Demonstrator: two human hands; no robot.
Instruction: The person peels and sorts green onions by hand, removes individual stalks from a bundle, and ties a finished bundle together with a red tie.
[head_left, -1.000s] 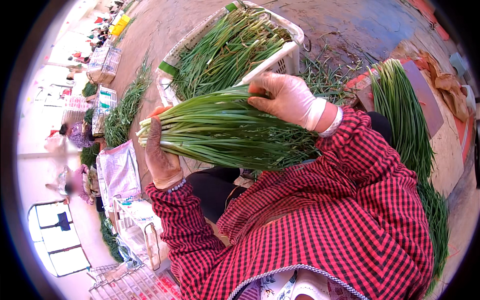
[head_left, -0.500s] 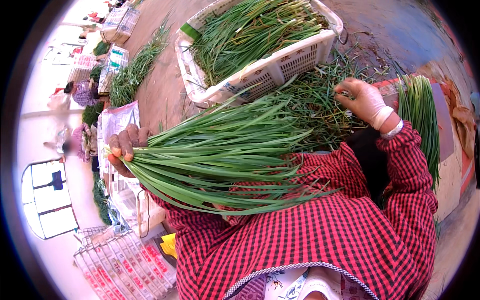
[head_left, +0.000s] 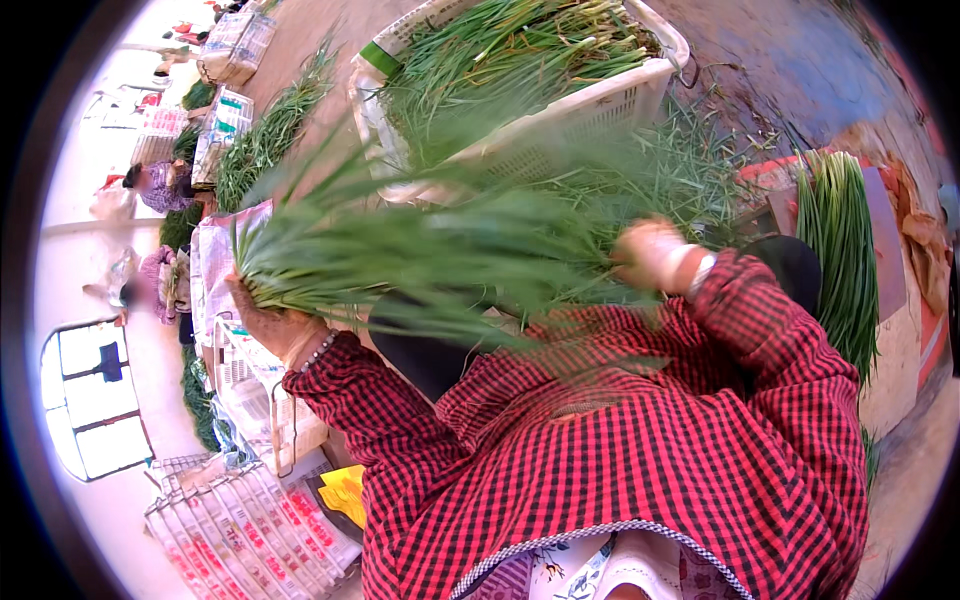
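Observation:
My left hand (head_left: 272,322) grips a bunch of green garlic chives (head_left: 430,245) at one end. The long leaves fan out to the right across the front of my body, smeared by motion. Close to the loose leaf tips is my right hand (head_left: 650,255), in a pale glove. Its fingers are too blurred to show whether they hold any leaves. Beyond the bunch stands a white plastic crate (head_left: 615,105) with more chives (head_left: 530,45) piled in it. Scattered leaf scraps (head_left: 715,165) lie between the crate and my right arm.
At the right, a neat bundle of chives (head_left: 840,230) rests over a board (head_left: 885,235). A strip of loose greens (head_left: 265,135) lies on the floor at far left. Crates (head_left: 255,530) stand at lower left, with a yellow item (head_left: 345,492) beside them. Other people (head_left: 165,188) are farther off.
The bunch has swung and now blurs, its leaves reaching up over the crate's front. My left hand has turned, showing its wrist. My right hand has come left and down toward the leaf tips.

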